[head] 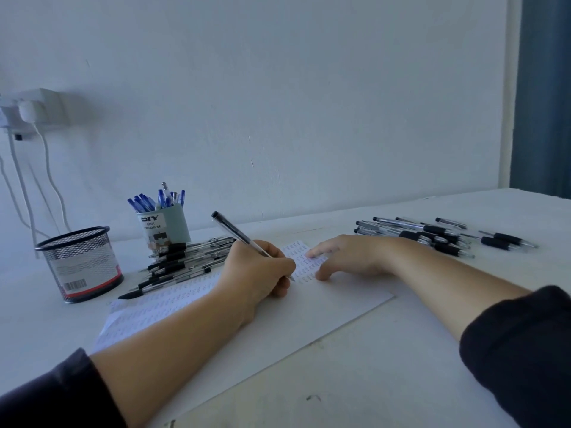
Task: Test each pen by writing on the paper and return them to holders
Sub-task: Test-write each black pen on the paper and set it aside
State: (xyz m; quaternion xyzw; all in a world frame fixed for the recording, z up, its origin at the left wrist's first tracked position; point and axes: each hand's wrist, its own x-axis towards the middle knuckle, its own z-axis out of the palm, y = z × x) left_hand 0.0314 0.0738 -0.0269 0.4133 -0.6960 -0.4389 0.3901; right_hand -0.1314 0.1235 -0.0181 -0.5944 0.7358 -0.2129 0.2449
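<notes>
On paper (309, 310) — left hand (262, 273) grips pen (244, 239) (tilted) | right hand (349, 254) flat, fingers spread

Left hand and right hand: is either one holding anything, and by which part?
The left hand grips a black pen low on its barrel, near the tip. The right hand holds nothing; its fingers rest on the paper.

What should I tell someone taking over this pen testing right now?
Left hand grips a clear black-capped pen, tip on the white paper sheet. Right hand rests open on the sheet, holding it flat.
Rows of test marks cover the paper's left and far parts.
One pile of black pens lies by the teal desk organizer, which holds blue pens; another black pen group lies far right. The black mesh cup shows no pens.
Left: finish this pen, test the rest, fill holders.
</notes>
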